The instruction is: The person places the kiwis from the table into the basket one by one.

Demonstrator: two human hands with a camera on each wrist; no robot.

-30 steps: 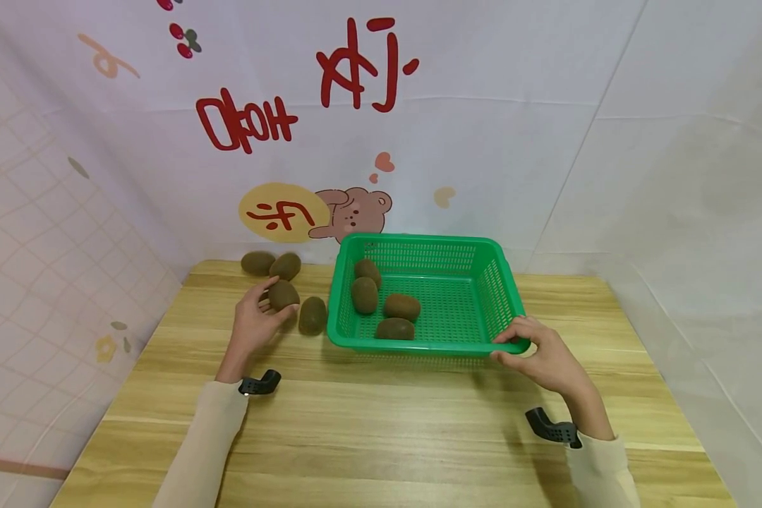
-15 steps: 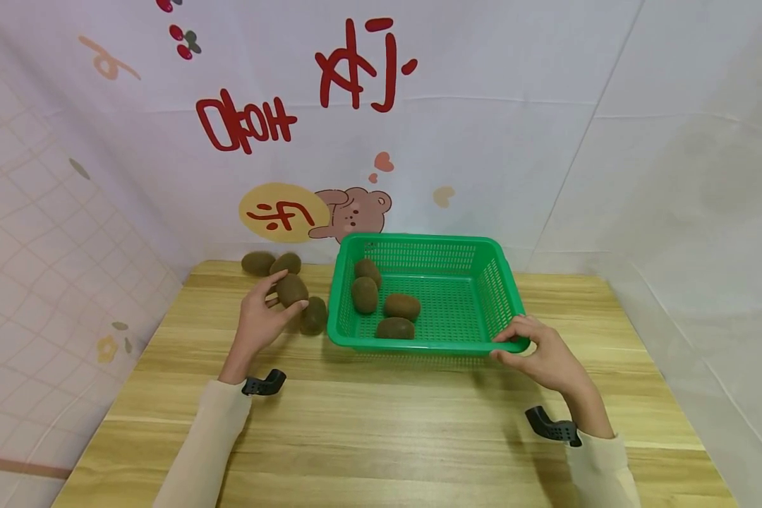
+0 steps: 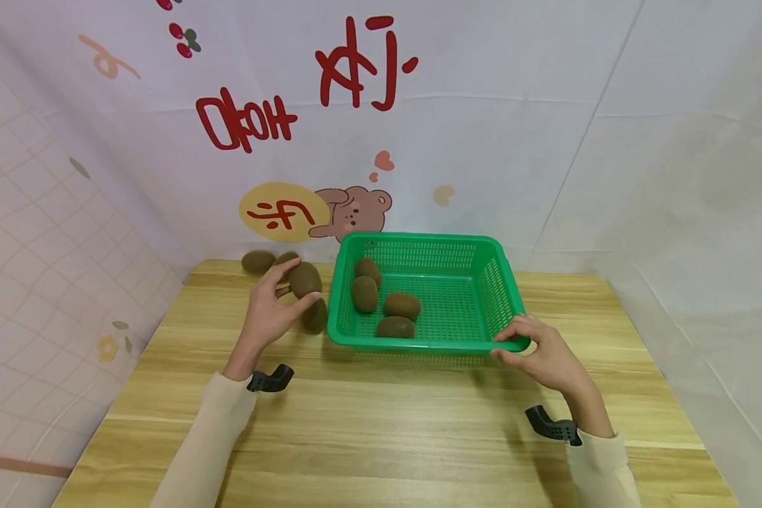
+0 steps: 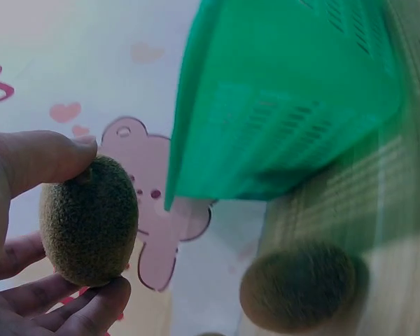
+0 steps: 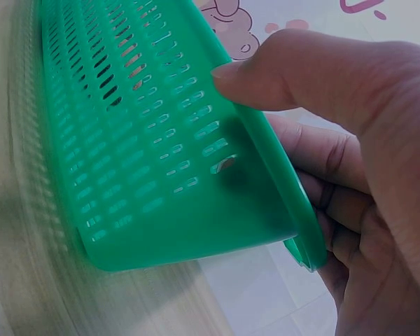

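Observation:
Between thumb and fingers my left hand [image 3: 269, 310] holds a brown kiwi [image 3: 305, 281], raised left of the green basket [image 3: 419, 347]. In the left wrist view the held kiwi [image 4: 89, 220] is gripped at its two ends, apart from the basket wall [image 4: 266, 105]. My right hand [image 3: 546, 356] pinches the basket's near right corner. The right wrist view has the thumb [image 5: 266, 73] outside the rim, with the other fingers partly hidden behind it. Several kiwis lie inside the basket, among them one kiwi [image 3: 402, 306] near its middle.
On the wooden table [image 3: 381, 430], one kiwi [image 3: 258, 262] lies at the back left, beside another kiwi [image 3: 286, 259] partly hidden by the left hand. A further kiwi [image 3: 314, 317] lies close to the basket's left side. A printed cloth [image 3: 482, 141] hangs behind the table.
My left hand has lifted the kiwi off the table and carried it right and slightly back toward the basket. My right hand and the basket have stayed put.

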